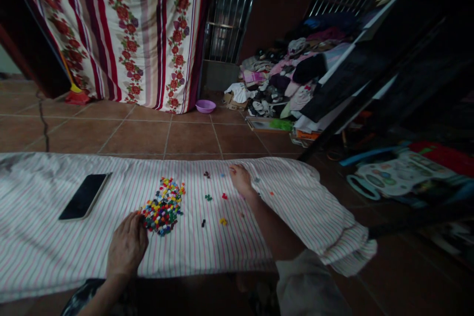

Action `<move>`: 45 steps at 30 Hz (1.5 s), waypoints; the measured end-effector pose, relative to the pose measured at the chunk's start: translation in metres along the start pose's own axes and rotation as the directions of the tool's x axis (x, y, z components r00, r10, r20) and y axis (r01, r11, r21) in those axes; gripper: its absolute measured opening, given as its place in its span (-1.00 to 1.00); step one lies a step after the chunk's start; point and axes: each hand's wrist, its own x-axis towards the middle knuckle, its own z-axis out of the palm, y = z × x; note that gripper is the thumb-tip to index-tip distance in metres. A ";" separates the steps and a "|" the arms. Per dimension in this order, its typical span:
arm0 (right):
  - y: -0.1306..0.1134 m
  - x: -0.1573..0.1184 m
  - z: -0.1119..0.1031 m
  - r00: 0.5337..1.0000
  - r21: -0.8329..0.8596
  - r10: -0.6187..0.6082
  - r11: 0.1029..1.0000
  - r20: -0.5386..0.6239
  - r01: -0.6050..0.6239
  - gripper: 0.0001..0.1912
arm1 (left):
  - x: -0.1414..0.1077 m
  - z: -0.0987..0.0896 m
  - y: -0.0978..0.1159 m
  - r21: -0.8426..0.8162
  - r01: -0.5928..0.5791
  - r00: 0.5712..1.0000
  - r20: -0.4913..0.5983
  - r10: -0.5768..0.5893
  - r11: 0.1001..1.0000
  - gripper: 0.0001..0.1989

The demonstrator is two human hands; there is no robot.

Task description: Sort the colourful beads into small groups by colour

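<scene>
**Small coloured pieces beside the left hand; both grips unconfirmed**

From where I stand, the striped cloth (pixel 40 252) has its near edge crossed by both forearms and its far edge just beyond the right hand (pixel 240 178). A strip of cloth separates the phone (pixel 84 197) from the pile of small coloured pieces (pixel 163 212), leaving the left hand (pixel 129 239) room to shift sideways. The pile lies left of the cloth's middle, touching or very nearly touching that hand's fingertips. Between pile and right forearm sit small groups, well apart: a brown group (pixel 206 175), a green group (pixel 208 197), a red group (pixel 224 196), a black group (pixel 203 223) and a yellow group (pixel 222 221). An orange piece (pixel 271 193) lies right of the forearm.

The left hand is palm down, fingers together; I cannot tell whether it pinches a piece. The right hand is curled low near the far edge; its grip is too small to make out. The right forearm hides part of the cloth, and dimness blurs the heap of clothes (pixel 274 79).

The cloth is creased fabric; the phone is a flat, dark-faced slab. Behind hangs a floral curtain (pixel 128 34) above square-cut floor tiles (pixel 192 138), beside a round purple basin (pixel 205 106).
</scene>
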 end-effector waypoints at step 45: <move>0.043 0.011 0.001 0.985 -0.060 -0.023 0.998 0.168 0.033 -0.74 | 0.001 0.000 -0.003 0.099 -0.085 0.996 0.017 0.084 0.991 -0.63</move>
